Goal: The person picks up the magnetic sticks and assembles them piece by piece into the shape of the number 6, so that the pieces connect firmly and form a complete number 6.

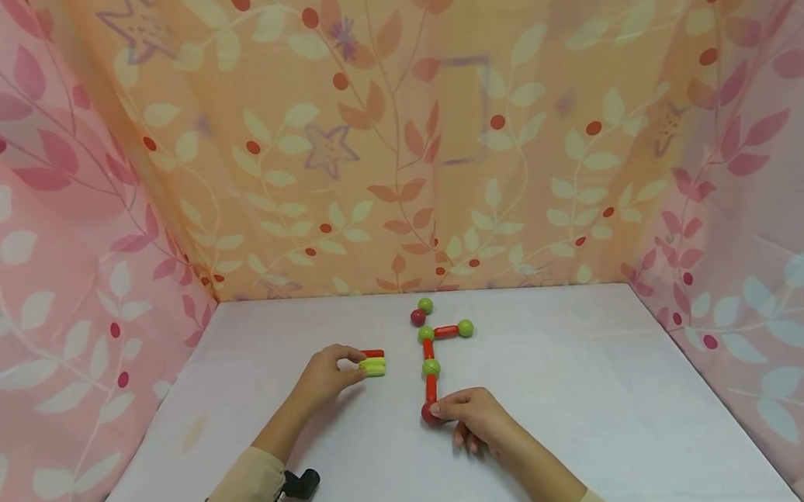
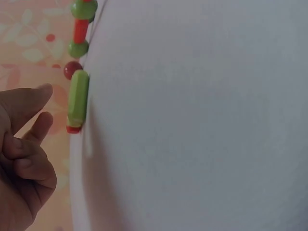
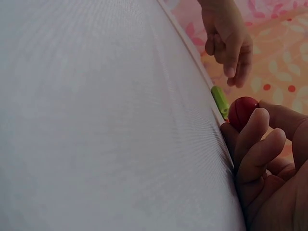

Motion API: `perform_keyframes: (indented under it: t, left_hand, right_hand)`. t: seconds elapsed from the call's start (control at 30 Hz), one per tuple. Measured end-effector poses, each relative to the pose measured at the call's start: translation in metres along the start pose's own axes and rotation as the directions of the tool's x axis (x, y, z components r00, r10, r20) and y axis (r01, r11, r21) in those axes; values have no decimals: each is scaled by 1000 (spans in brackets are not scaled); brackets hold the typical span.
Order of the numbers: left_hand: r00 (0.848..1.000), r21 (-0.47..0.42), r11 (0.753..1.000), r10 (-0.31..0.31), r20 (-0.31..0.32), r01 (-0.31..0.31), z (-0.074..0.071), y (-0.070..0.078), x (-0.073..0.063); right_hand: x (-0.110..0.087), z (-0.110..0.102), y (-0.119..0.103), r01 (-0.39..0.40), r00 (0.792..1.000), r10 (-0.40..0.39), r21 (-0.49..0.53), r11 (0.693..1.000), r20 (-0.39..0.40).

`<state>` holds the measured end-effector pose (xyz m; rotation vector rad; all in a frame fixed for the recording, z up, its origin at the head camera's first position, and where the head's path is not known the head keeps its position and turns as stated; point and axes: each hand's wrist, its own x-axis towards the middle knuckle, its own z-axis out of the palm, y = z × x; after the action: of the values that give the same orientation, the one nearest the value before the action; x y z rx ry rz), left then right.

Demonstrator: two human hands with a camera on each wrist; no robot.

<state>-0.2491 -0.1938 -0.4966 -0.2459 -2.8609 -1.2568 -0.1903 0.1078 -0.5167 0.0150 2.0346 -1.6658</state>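
My right hand (image 1: 480,420) pinches a red ball (image 1: 427,413) between thumb and finger; the right wrist view shows this red ball (image 3: 242,113) close up. It sits at the near end of a chain: a red rod (image 1: 431,389), a green ball (image 1: 430,369), another red rod (image 1: 428,349), then a second green ball (image 1: 426,334). From there a third red rod (image 1: 446,331) runs right to a green ball (image 1: 466,328). My left hand (image 1: 327,377) hovers by green rods (image 1: 377,370) and a red rod (image 1: 373,353); its thumb and finger stand apart in the left wrist view.
Past the chain's far end lie a loose red ball (image 1: 417,317) and a green ball (image 1: 425,305). A white cloth (image 1: 594,393) covers the table. Patterned curtains (image 1: 396,166) enclose the back and both sides. A black device (image 1: 301,485) is strapped at the left sleeve.
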Motion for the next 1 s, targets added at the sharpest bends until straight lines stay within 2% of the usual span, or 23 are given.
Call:
perform_keyframes:
  t: [0.43, 0.87, 1.0]
  left_hand:
    - [996, -27, 999, -31, 78, 33, 6, -23, 18]
    - [991, -5, 999, -40, 130, 41, 7, -21, 20]
    - [990, -6, 1000, -24, 139, 25, 7, -21, 21]
  right_hand:
    - [0, 0, 0, -6, 1000, 6, 2, 1000, -1]
    - [1, 0, 2, 7, 1000, -7, -4, 1000, -2]
    - [1, 0, 2, 9, 1000, -9, 0, 1000, 0]
